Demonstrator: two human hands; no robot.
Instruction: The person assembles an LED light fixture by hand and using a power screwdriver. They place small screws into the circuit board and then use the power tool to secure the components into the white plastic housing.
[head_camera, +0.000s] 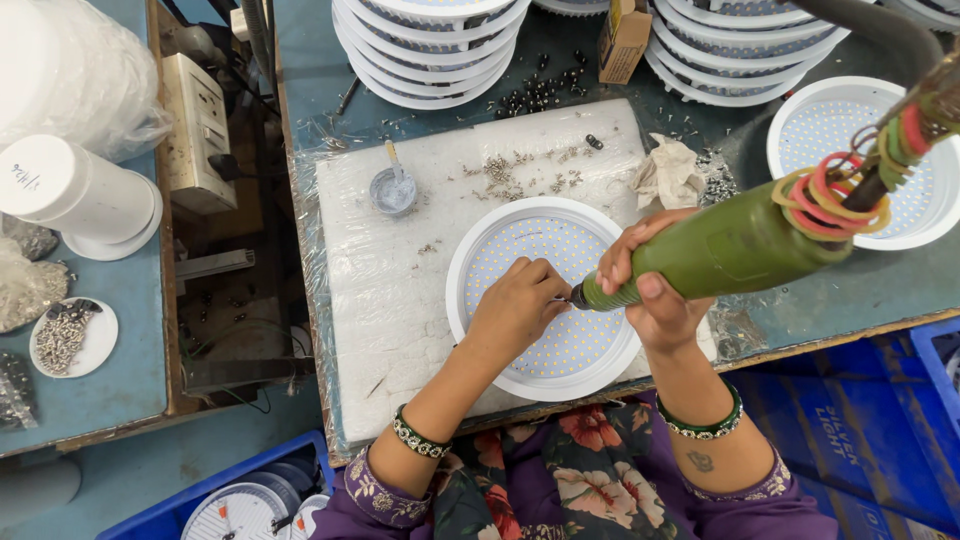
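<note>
Screwdriver (720, 250), green, is clamped in your right hand (650, 290); just beside that grip, your left hand (515, 305) pinches a screw (560, 299) on the round lamp (545, 298).

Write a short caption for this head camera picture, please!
Right hand presses a green electric screwdriver into a round white light panel; left hand steadies a screw.

My workbench (320, 70) has a blue-green top with a worn wooden edge. A second bench (100, 380) of the same colour stands off to my left, a dark gap between them holding a switch box (195, 130). Blue crates (860, 440) sit below on my right. Lighting is even, overhead.
</note>
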